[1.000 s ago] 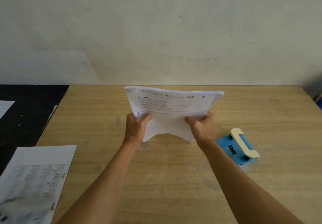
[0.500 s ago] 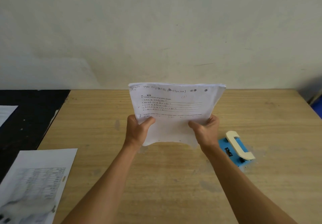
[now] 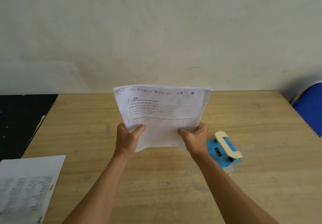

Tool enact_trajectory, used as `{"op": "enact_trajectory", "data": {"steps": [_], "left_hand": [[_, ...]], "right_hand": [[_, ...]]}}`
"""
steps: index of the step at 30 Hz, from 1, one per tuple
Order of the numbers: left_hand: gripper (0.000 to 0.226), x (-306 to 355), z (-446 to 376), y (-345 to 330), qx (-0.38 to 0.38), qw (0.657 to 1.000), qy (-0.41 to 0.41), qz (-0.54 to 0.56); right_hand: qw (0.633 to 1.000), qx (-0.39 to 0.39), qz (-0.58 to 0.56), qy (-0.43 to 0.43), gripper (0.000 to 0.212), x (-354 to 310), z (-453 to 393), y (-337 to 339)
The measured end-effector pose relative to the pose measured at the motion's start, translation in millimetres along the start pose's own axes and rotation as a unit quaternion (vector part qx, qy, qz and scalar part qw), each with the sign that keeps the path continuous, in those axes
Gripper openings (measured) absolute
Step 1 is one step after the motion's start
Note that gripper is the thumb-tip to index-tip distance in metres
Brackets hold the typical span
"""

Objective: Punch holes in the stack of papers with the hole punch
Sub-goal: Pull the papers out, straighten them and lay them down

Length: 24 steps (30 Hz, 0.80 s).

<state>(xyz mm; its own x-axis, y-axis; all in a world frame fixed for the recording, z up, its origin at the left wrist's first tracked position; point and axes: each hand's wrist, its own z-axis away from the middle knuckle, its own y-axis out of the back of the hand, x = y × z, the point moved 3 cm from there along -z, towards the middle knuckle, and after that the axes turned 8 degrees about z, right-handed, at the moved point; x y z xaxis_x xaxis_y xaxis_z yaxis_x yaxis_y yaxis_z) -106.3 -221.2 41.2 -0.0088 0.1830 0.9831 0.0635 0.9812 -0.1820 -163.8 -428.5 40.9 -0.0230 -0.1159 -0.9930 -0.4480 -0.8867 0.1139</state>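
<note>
I hold a stack of white papers [image 3: 162, 112] upright above the wooden table [image 3: 156, 180], printed side toward me. Punched holes show along its top edge at the right. My left hand [image 3: 129, 138] grips the stack's lower left part and my right hand [image 3: 195, 139] grips its lower right part. The hole punch [image 3: 224, 149], blue base with a cream lever, lies on the table just right of my right wrist, apart from the papers.
A printed sheet [image 3: 27, 187] lies at the table's near left corner. A black surface [image 3: 19, 119] adjoins the table on the left. A blue object [image 3: 310, 108] stands past the right edge. A plain wall rises behind the table.
The stack has been tilted up from leaning away to nearly upright, so its printed face and punched holes now show. Both hands kept their grip.
</note>
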Motion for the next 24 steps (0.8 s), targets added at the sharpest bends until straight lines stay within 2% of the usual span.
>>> {"op": "enact_trajectory", "data": {"steps": [3, 6, 9, 12, 13, 16, 20, 24], "left_hand": [[0.033, -12.3, 6.4, 2.6, -0.001, 1.0, 0.009, -0.011], [0.029, -34.7, 13.4, 5.9, 0.009, 0.999, 0.036, -0.023], [0.022, -41.5, 7.8, 4.6, 0.021, 0.997, 0.061, -0.04], [0.014, -39.0, -3.4, 3.6, 0.015, 0.993, 0.099, -0.059], [0.019, -35.7, -7.5, 2.9, 0.006, 0.992, 0.108, -0.063], [0.032, -24.0, -15.4, 2.0, -0.017, 0.987, 0.137, -0.077], [0.021, -10.7, -24.4, 3.9, -0.02, 0.981, 0.167, -0.097], [0.009, -7.2, -38.2, 13.4, 0.015, 0.975, 0.192, -0.11]], "right_hand": [[1.0, 0.003, -0.003, -0.011, 0.048, 11.3, 8.6, -0.4], [0.999, 0.011, 0.006, -0.044, 0.046, 32.0, 17.0, -1.6], [0.997, 0.024, 0.015, -0.068, 0.022, 39.9, 15.7, -0.7], [0.995, 0.036, 0.029, -0.089, 0.017, 36.0, 9.5, 3.4], [0.995, 0.035, 0.036, -0.091, 0.018, 32.3, 6.8, 5.4], [0.992, 0.011, 0.061, -0.11, 0.021, 20.3, -0.9, 10.0], [0.983, -0.027, 0.104, -0.149, 0.015, 14.2, -16.9, 10.4], [0.975, -0.067, 0.121, -0.172, 0.014, 10.7, -34.5, -3.9]]}}
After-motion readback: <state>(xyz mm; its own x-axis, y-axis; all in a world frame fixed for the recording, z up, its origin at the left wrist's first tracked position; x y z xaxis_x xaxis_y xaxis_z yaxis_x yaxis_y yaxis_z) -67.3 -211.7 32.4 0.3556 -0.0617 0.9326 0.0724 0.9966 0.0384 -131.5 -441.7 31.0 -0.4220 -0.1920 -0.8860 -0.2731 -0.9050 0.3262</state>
